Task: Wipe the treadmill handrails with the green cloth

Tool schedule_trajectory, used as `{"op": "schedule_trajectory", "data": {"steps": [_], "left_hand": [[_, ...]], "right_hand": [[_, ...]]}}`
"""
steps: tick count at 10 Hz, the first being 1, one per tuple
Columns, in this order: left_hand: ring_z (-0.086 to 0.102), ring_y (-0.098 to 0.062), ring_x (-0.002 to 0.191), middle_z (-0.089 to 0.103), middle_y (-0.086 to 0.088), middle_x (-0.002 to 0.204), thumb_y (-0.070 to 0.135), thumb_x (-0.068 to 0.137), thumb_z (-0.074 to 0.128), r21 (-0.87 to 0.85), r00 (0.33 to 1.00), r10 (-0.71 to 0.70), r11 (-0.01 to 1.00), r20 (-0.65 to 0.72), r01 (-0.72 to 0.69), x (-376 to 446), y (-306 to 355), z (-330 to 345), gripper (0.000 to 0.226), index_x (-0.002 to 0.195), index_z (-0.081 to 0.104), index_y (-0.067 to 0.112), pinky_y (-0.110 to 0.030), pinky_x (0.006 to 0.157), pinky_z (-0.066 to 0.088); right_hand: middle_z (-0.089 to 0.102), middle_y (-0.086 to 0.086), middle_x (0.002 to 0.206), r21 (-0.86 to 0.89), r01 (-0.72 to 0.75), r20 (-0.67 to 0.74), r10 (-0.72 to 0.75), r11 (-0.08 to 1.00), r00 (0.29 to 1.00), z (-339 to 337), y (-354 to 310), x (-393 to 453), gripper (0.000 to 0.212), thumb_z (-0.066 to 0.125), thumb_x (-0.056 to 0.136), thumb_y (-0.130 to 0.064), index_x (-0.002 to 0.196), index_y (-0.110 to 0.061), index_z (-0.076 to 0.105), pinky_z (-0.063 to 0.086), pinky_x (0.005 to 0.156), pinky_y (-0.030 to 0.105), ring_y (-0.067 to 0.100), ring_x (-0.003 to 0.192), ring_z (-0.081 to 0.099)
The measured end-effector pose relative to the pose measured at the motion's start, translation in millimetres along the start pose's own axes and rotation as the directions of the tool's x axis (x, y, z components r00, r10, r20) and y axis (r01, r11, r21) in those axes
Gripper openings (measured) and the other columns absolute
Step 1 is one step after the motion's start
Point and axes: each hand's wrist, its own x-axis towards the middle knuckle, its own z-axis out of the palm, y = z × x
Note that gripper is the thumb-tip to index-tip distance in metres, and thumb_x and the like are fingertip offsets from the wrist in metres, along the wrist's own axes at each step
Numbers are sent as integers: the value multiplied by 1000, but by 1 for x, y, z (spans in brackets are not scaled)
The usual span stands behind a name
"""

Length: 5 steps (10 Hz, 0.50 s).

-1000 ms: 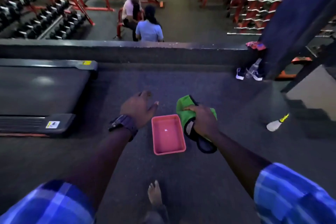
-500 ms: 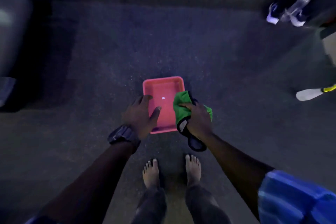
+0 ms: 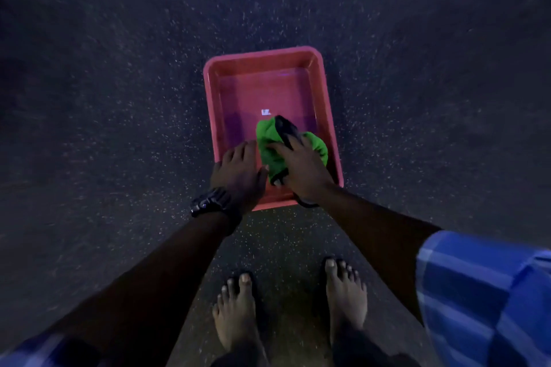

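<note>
Pink tray (image 3: pixel 210 104) on dark speckled floor (image 3: pixel 98 104) — bare feet (image 3: pixel 235 316) nearby

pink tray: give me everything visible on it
The pink tray is a shallow rectangular tub, plastic-looking, with a rounded rim and a small white mark inside. It sits flat on the dark speckled floor. The right hand holds a green cloth in its near end; the left hand covers its near-left rim.

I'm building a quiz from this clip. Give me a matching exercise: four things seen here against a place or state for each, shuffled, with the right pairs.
Things:
1. green cloth
2. pink tray
3. left hand
4. wristwatch

Descriptions:
A. lies on the speckled floor
B. bunched in the right hand
C. worn on the left wrist
D. fingers straight, over the tray's near left edge

Pairs: 1-B, 2-A, 3-D, 4-C
</note>
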Motion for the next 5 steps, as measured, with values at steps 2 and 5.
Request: {"op": "schedule_trajectory", "data": {"steps": [2,5], "left_hand": [[43,-33,125,45,-8,140,42,92,46,93,1000,-19,996,23,17,32,-18,23,56,139,32,15,-50,98,38],[45,-34,122,44,-10,139,43,90,44,103,993,42,994,-106,-31,41,-1,-54,58,139,31,14,-50,95,42]], "right_hand": [[2,0,163,-164,4,192,28,986,981,32,23,25,87,73,81,-32,151,-32,20,30,109,61,31,147,7],[16,5,160,-113,-28,121,41,993,992,-28,9,12,84,69,82,-39,150,-29,21,33,111,51,31,144,22]]}}
